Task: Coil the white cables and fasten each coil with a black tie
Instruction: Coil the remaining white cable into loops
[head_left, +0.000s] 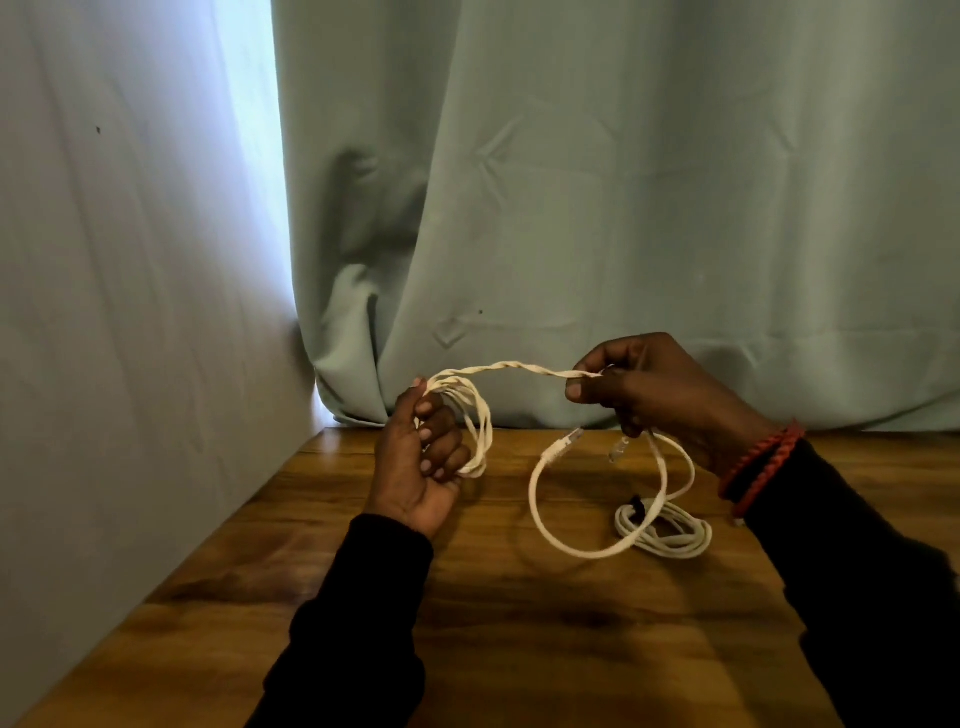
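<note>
My left hand (421, 457) grips a small coil of white cable (475, 415), held upright above the table. From the coil a twisted stretch of the cable (519, 370) runs right to my right hand (654, 389), which pinches it. Below the right hand the loose end hangs in a wide loop (545, 519) with clear plug ends (563, 441) near the top. A second white cable coil (670, 535) lies on the table with a black tie (636, 504) at its left edge.
The wooden table (467, 623) runs up to a pale green curtain (623, 208) at the back. A white wall (104, 312) borders the left edge. A red braided bracelet (763, 462) sits on my right wrist.
</note>
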